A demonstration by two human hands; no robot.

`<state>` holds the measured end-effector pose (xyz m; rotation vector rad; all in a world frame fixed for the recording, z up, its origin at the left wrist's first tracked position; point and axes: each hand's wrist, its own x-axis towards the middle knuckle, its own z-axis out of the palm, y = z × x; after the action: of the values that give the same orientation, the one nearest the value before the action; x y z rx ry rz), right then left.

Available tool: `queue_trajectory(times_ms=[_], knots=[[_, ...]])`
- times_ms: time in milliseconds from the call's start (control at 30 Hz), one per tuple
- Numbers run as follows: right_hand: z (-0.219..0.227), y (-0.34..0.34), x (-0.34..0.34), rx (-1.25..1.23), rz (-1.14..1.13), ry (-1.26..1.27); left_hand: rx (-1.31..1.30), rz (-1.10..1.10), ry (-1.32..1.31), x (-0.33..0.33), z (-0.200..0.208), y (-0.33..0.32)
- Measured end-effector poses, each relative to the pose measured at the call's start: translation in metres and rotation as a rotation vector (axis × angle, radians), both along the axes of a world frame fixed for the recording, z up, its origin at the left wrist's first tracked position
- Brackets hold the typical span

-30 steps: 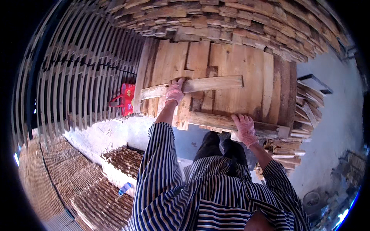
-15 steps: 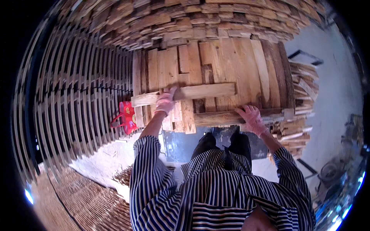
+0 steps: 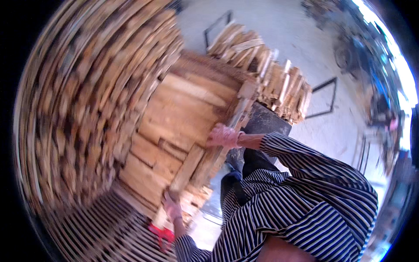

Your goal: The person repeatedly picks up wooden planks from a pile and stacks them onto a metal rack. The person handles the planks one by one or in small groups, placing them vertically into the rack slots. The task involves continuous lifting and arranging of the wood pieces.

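Observation:
My left hand [image 3: 171, 206], in a thin pinkish glove, is closed around a narrow wooden plank [image 3: 187, 168] near its lower end. This loose plank lies across a layer of flat boards [image 3: 174, 111] on a stack at waist height. My right hand [image 3: 223, 136], gloved alike, rests over a dark-edged wooden board [image 3: 205, 163] along the stack's near side. Its fingers bend over that board, though motion blurs them. The far end of the loose plank reaches close to the right hand.
A tall wall of piled boards [image 3: 87, 105] rises on the left. Shorter wood pieces [image 3: 279, 87] are piled at the upper right, beside a black metal frame [image 3: 335, 94]. A red bag [image 3: 162, 236] hangs near slatted wood [image 3: 109, 231] at lower left.
My view has swung round to the right, so the stack now lies slanted. Left hand and loose plank have come nearer the stack's near edge, close to the dark-edged board.

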<state>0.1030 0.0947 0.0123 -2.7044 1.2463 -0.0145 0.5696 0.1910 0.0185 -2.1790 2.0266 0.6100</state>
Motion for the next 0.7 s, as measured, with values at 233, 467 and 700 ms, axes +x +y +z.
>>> queue_trajectory(times_ms=[233,467,700], knots=[[-0.021,-0.006,0.004,0.055,-0.082,0.097,0.088,0.069,-0.061,0.002,-0.015,-0.001],[-0.012,-0.018,-0.061,-0.105,-0.129,0.065,0.093,0.037,-0.094,0.003,-0.018,-0.002],[-0.006,-0.034,-0.08,0.087,-0.181,0.232,0.004,-0.015,0.109,0.009,-0.03,-0.007]])
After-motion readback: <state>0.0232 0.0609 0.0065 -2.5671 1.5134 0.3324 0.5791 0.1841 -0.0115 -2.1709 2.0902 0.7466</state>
